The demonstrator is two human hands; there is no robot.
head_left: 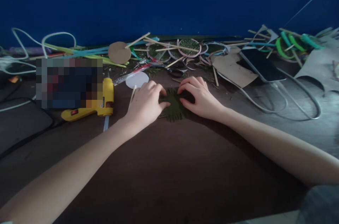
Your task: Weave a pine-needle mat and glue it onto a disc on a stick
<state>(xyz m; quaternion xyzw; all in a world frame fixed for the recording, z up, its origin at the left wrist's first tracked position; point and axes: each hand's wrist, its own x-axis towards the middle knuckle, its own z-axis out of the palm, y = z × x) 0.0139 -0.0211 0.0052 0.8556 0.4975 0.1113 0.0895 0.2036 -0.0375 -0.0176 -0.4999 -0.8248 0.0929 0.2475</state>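
Note:
A flat dark green piece with a fringed edge [174, 106] lies on the table between my hands. At its left edge, my left hand [148, 98] has fingers and thumb curled onto the fringe. My right hand [198, 95] grips the opposite edge in the same way, thumb nearest me. The fingertips partly hide the fringe on both sides. Beside my left hand are a thin wooden stick [132, 93] and a white disc [137, 80]. Scissors [175, 72] with dark handles rest just beyond my hands.
A yellow glue gun [107, 93] stands left, next to a blurred-out object. Cables run on both sides. Along the blue wall lie a cardboard disc [119, 53], sticks, pink-rimmed woven rounds [189, 47] and green rings [287, 47]. A phone [262, 64] sits right on brown card [234, 67].

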